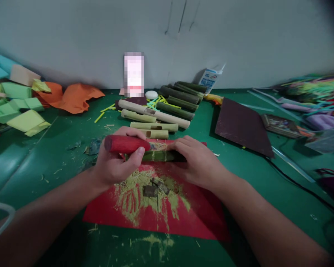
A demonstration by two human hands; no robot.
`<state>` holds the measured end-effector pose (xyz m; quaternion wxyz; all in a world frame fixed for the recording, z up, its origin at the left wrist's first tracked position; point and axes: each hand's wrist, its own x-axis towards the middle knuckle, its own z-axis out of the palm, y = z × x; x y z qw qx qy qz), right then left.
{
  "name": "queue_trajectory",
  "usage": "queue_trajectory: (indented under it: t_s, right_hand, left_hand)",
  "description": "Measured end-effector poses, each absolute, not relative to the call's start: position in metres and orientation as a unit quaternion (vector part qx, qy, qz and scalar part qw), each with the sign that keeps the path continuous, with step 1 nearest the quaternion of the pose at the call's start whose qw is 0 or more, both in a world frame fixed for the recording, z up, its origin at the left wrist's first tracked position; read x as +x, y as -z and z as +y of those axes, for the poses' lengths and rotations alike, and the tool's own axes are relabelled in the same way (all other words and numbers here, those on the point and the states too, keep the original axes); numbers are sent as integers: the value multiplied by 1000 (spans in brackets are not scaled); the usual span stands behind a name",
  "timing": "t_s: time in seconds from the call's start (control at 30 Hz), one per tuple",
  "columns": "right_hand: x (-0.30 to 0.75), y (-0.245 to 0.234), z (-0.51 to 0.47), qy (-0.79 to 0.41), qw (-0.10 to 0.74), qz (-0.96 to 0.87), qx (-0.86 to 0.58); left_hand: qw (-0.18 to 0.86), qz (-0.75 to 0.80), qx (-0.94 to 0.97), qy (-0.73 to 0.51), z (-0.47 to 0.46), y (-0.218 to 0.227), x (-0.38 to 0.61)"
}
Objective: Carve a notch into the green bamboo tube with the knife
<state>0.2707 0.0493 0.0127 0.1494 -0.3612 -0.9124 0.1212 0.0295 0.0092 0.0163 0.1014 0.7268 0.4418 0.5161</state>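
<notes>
My left hand [115, 163] is wrapped round the red handle of a tool [126, 144], whose working end lies against a green bamboo piece [158, 156]. My right hand [195, 161] presses down over the bamboo piece and holds it on a red sheet [203, 213]. Pale green shavings and a few dark scraps [153, 189] lie heaped on the sheet just in front of my hands.
Behind the sheet lie several peeled pale bamboo tubes [156, 116] and dark green ones [180, 100]. Coloured paper [22, 107] and orange sheets [72, 96] are at the left. A dark brown sheet [241, 126], a carton [210, 78], a black cable [295, 181] and craft materials [317, 100] are at the right.
</notes>
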Motion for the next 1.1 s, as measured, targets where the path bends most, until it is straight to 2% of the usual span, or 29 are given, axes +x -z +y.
queue_trajectory:
  t_s: [0.3, 0.83, 1.1]
  right_hand:
    - [266, -7, 45, -138, 156, -907, -367]
    - [264, -10, 45, -160, 147, -905, -366]
    - [263, -11, 45, -171, 143, -902, -371]
  left_hand:
    - [108, 391, 778, -479, 6, -16, 29]
    - [92, 407, 794, -443, 5, -18, 27]
    - [90, 398, 784, -468, 7, -15, 27]
